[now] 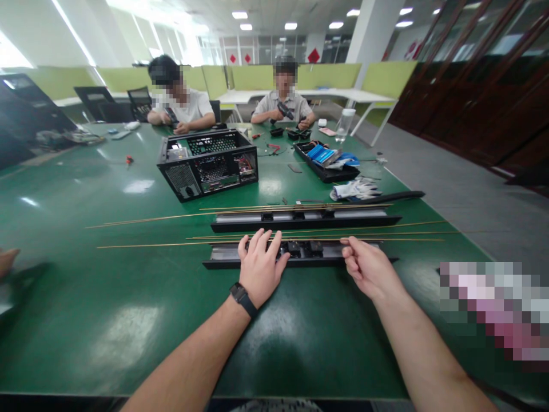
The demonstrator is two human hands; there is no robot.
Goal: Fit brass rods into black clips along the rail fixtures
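Note:
My left hand (261,266) lies with fingers stretched and spread over the near black-edged metal channel (225,253), its fingertips over thin brass-coloured rods (146,246) along the channel. A watch (240,294) is on that wrist. My right hand (364,266) is closed in a pinch at the right part of the same channel, with one of the thin rods at its fingertips. Small black blocks (315,248) sit in the channel between my hands. Behind it lies a second, similar channel (360,215), with more thin rods running across it.
An open black computer case (208,166) stands on the green table (107,286). Gloves (355,189) and a black tray (332,174) of blue packets lie at the back right, near a clear bottle (344,125). Two people sit opposite; another hand (7,262) shows at left.

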